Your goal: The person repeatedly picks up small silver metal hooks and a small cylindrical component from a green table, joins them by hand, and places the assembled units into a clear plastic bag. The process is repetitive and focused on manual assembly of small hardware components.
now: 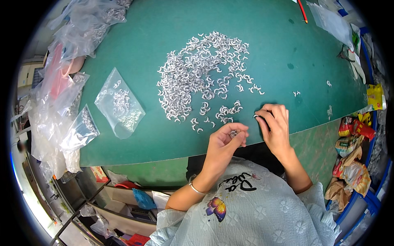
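A large heap of small silvery crescent-shaped metal pieces [184, 74] spreads over the green tabletop [135, 33]. Close to the table's near edge, my left hand [223, 143] is curled, palm partly up, around several of these crescents, which show between the fingers. To its right, my right hand [276, 127] pinches one small crescent [255, 116] between thumb and forefinger, just above the table. A smaller cluster of crescents [225, 114] lies just beyond my left hand.
A clear plastic bag [120, 106] with crescents inside lies left of the heap. More plastic bags [74, 119] crowd the left edge. A few stray crescents [296, 94] lie to the right. A red pencil-like stick [303, 11] is at the far right, and colourful packets [353, 176] stand beside the table.
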Available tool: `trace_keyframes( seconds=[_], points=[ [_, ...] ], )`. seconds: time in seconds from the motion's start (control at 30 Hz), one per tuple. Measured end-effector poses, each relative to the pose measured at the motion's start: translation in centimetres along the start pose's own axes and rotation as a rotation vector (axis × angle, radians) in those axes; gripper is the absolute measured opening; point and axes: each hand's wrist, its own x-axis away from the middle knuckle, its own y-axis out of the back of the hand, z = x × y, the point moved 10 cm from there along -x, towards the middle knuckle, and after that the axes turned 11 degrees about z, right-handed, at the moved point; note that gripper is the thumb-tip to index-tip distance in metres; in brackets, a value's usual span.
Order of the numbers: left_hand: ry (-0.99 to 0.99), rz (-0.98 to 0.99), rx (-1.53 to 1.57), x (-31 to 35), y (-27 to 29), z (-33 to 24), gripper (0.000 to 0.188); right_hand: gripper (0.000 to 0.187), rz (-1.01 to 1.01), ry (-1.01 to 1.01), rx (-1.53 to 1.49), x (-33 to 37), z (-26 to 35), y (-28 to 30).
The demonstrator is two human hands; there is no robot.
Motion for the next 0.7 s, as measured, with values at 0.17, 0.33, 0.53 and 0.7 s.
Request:
trace_keyframes(
  seconds=[0.17,0.33,0.53,0.7],
  points=[
    [-0.002,0.001,0.006,0.1,0.1,0.1,0.013,0.020,0.010,0.042,-0.049,-0.3,0.4,0.0],
    [-0.007,-0.011,0.018,0.1,0.3,0.1,0.013,0.022,-0.041,0.069,-0.158,-0.3,0.2,-0.1],
    [-0.211,-0.050,-0.158,0.6,-0.2,-2.0,0.022,0.019,0.106,-0.345,-1.083,1.1,-2.4,-3.3],
    [-0.357,0.008,-0.497,1.1,-1.9,-4.2,0.023,0.022,0.329,-0.532,-1.754,1.9,-0.3,-5.8]
  ],
)
